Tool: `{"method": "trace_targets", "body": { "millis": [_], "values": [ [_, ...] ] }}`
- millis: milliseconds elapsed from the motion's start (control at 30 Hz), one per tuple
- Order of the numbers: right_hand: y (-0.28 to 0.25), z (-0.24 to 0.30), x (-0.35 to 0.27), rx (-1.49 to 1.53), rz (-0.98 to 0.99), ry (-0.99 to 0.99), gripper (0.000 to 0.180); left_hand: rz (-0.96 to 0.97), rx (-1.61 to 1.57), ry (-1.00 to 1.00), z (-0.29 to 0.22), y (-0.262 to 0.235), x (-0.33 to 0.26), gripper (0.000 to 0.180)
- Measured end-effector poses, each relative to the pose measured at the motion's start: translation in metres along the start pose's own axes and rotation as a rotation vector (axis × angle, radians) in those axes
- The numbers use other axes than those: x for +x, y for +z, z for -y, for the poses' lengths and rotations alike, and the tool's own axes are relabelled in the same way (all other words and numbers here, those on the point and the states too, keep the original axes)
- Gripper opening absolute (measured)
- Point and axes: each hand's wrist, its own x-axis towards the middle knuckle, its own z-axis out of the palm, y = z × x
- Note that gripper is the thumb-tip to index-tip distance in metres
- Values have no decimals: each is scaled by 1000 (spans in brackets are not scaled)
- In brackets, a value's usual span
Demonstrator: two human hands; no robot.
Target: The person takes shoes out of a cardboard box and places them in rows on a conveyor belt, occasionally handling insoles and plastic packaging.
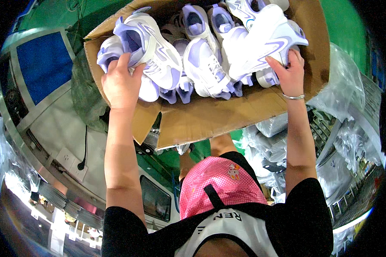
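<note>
A cardboard box (pixel 193 122) in front of me holds a heap of white and lavender sneakers. At its left side, my left hand (pixel 122 83) is closed on the collar edge of a sneaker (pixel 163 53), which lies tilted with its laces toward the right. My left fingertips are partly hidden inside the shoe opening. Over on the right, my right hand (pixel 291 75) grips another sneaker (pixel 266 45) near one end, thumb against its side. Between the two hands lies a laced sneaker (pixel 206 68) on top of several others.
A front flap (pixel 145 122) of the box hangs down toward me. Left of it stands a pale machine or cabinet with a blue panel (pixel 44 66) and a socket plate (pixel 72 164). Clear plastic-wrapped bundles (pixel 270 143) lie to the right, beside a metal rack. The floor is green.
</note>
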Motion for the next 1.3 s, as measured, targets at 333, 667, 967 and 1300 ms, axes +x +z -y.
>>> {"method": "trace_targets", "body": {
  "millis": [333, 667, 967, 1300],
  "values": [
    [70, 36, 35, -378, 226, -50, 44, -215, -328, -119, -11, -96, -48, 33],
    [96, 14, 44, -248, 316, -90, 57, -42, -1101, -642, 0, -112, -111, 41],
    [118, -91, -55, 706, 534, 832, 30, 44, -1123, -641, 1, -113, -148, 38],
    [107, -8, -70, 358, 391, 878, 32, 52, -1088, -757, -11, -111, -158, 39]
  ]
}}
